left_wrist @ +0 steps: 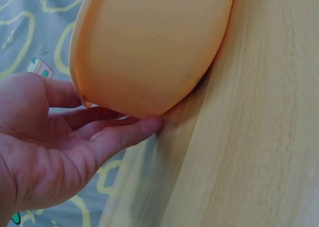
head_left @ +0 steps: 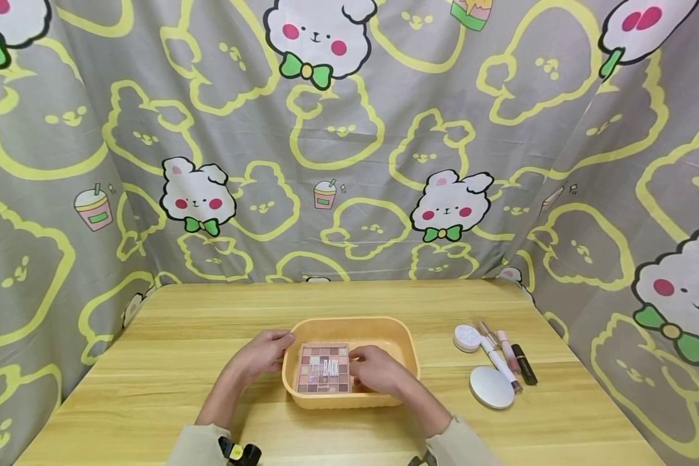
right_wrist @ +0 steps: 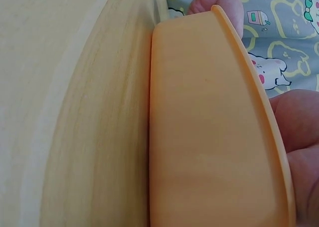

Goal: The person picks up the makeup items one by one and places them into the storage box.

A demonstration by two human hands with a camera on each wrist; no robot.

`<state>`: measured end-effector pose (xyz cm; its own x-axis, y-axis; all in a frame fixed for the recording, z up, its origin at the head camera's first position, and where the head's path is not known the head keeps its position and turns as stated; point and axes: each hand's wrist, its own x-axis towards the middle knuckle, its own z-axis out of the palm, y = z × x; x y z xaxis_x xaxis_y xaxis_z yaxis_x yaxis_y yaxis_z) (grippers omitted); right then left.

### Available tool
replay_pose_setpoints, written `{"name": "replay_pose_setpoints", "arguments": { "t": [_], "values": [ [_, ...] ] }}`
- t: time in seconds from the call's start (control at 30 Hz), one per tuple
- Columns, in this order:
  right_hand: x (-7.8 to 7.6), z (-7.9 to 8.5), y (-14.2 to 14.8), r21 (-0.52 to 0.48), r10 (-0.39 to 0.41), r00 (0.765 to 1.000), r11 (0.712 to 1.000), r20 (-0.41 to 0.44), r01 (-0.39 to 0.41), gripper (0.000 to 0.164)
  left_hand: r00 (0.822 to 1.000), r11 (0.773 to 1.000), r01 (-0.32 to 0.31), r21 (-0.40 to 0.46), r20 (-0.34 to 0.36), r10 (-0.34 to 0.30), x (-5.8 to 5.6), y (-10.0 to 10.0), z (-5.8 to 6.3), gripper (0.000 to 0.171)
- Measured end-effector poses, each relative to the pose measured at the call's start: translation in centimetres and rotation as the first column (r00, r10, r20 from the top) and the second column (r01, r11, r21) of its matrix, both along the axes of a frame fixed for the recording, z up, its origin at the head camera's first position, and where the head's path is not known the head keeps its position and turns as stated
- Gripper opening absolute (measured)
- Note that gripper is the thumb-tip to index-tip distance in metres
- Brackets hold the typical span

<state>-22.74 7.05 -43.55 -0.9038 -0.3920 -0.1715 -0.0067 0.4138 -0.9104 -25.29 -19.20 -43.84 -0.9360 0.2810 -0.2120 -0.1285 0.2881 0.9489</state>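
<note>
Tray: yellow-orange, with rounded corners, set on the worktop [head_left: 256,421]; the tray [head_left: 355,401] stands upright, with its open side up, and is the reference for all places below.
Tray contents: one eyeshadow palette [head_left: 324,367], square, with a grid of pink, brown and pale shades and white lettering that reads "BACK" in part; it occupies the left half of the tray, near the front wall. The tray's right half shows bare floor behind the right hand.
Left hand: at the tray's left end; the left hand [head_left: 266,353] pinches the wall, thumb at the rim, fingers against the outside.
Right hand: inside the tray, reaching over its front right part; the right hand [head_left: 378,370] has its fingers bent and pinches the palette's right edge. The tray wall hides the fingertips in the right wrist view.
Cosmetics right of the tray: a white round compact [head_left: 467,338] with a patterned lid, level with the tray's rear half; a silver round compact [head_left: 492,387], level with its front half.
Tubes right of the tray: a white tube [head_left: 497,360] with a dark end, lying slantwise; beyond it a pink-capped tube [head_left: 508,351] and a slim brownish tube [head_left: 487,332]; farthest right, a black tube [head_left: 524,364].
Backdrop: a grey curtain [head_left: 378,129] printed with rabbits and drinks hangs behind the tray and to both sides.
</note>
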Motion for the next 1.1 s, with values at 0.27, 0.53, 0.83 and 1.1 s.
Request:
{"name": "replay_pose_setpoints", "arguments": {
  "t": [0.27, 0.53, 0.83, 1.1],
  "values": [
    [-0.2, 0.2, 0.4, 0.038, 0.011, 0.999, 0.999, -0.044, -0.009, 0.041, 1.0, 1.0, -0.014, -0.001, 0.003, 0.014, -0.1, 0.0, 0.0, 0.053],
    [-0.1, 0.9, 1.0, 0.002, -0.013, 0.999, 1.0, -0.048, 0.014, 0.043, 1.0, 1.0, -0.02, -0.014, 0.001, 0.02, -0.1, 0.1, 0.0, 0.052],
    [-0.3, 1.9, 1.8, -0.002, -0.077, 0.988, 0.997, -0.135, 0.077, 0.033, 1.0, 1.0, -0.007, -0.008, -0.004, 0.007, 0.0, 0.0, -0.1, 0.053],
    [-0.4, 3.2, 2.7, -0.045, -0.169, 0.964, 0.986, -0.206, 0.163, 0.022, 1.0, 1.0, -0.01, -0.008, -0.003, 0.01, -0.1, 0.1, -0.2, 0.053]
  ]
}}
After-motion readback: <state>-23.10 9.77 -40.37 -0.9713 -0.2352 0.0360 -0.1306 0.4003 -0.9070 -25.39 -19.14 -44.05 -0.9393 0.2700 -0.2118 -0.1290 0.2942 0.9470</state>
